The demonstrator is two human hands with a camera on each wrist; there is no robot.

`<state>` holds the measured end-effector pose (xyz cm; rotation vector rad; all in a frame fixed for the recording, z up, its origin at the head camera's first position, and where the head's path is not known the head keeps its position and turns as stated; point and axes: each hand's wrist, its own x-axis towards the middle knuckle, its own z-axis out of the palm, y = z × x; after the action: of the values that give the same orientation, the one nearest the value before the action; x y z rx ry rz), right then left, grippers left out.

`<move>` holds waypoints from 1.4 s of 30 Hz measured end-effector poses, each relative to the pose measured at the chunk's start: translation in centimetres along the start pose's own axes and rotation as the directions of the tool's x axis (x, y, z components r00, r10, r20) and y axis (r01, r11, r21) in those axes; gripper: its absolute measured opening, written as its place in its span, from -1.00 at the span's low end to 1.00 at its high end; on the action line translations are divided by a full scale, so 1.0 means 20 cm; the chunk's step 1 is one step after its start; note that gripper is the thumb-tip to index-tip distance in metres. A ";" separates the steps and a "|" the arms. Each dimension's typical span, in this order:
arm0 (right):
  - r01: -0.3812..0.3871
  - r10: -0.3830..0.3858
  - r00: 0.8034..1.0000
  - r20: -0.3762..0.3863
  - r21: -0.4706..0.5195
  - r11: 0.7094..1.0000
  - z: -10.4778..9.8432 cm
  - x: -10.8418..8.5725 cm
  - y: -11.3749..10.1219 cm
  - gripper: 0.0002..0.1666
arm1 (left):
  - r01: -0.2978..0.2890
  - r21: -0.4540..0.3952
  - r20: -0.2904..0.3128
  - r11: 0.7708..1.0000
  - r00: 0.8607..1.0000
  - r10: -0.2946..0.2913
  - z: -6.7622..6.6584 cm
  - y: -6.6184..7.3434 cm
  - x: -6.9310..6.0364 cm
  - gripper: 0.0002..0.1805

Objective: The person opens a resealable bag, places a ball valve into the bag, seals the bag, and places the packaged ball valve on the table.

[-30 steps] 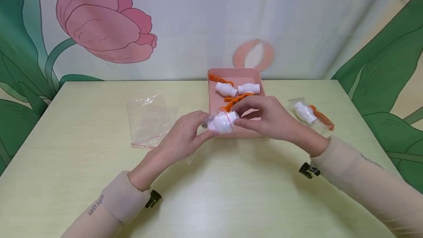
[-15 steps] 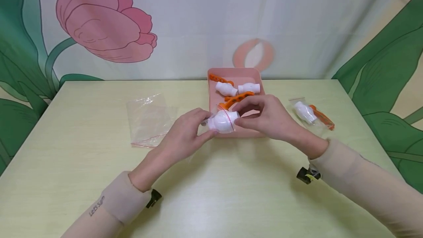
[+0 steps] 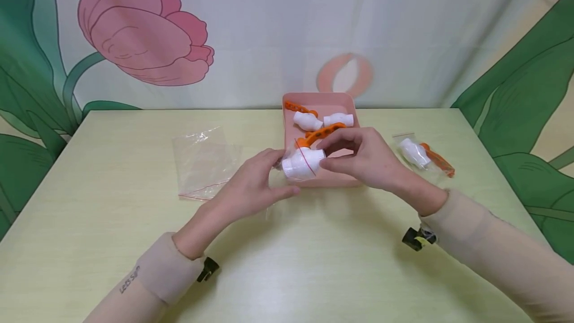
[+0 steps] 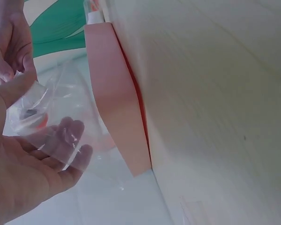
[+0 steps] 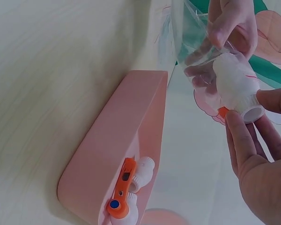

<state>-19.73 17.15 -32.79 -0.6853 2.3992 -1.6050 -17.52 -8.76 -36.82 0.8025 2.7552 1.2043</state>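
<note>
Above the front of the pink tray [image 3: 320, 182], a white ball valve [image 3: 299, 164] sits partly inside a clear zip bag [image 4: 65, 96] with a red seal line. My right hand [image 3: 365, 158] pinches the valve's ribbed open end between thumb and fingertips, as the right wrist view shows. An orange part of the handle peeks out beside it. My left hand [image 3: 253, 186] is at the bag's other side, its thumb extended away from the valve. Its loosely bent fingers [image 4: 70, 140] show through the clear film.
Several white valves [image 3: 307, 121] with orange handles [image 3: 299, 108] lie in the tray. On the right of the table is a bagged valve [image 3: 414, 153] with its orange handle. A flat clear bag [image 3: 204, 163] lies left of the tray. A printed curtain [image 3: 269, 29] hangs behind.
My left thumb has lifted off the bagged valve and moved downward, away from it. The bag's red line now slants across the valve. My right hand keeps its pinch.
</note>
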 end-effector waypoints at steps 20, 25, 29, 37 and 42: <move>0.040 -0.040 0.999 0.020 0.008 0.999 0.04 -0.02 -0.03 -0.72 | -0.071 -0.043 -0.081 0.997 0.994 0.067 0.00 0.02 0.00 -0.16; 0.050 -0.050 0.998 0.029 0.004 0.999 0.04 -0.02 -0.04 -0.73 | -0.068 -0.065 -0.089 0.996 0.994 0.062 0.00 0.03 0.00 -0.13; 0.057 -0.058 0.998 0.039 0.013 0.998 0.04 -0.02 -0.04 -0.73 | -0.072 -0.079 -0.093 0.994 0.994 0.064 0.00 0.03 0.01 -0.11; 0.097 -0.097 0.994 0.041 0.020 0.995 0.03 -0.01 -0.02 -0.72 | -0.074 -0.093 -0.099 0.993 0.993 0.065 -0.02 0.01 0.02 -0.08; 0.096 -0.096 0.994 0.050 0.003 0.995 0.02 -0.01 -0.03 -0.72 | -0.043 -0.094 -0.063 0.995 0.997 0.037 -0.02 0.01 0.02 -0.07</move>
<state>-19.22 16.79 -32.50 -0.8422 2.3637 -1.6037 -17.89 -8.81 -36.31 0.8293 2.7166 1.3797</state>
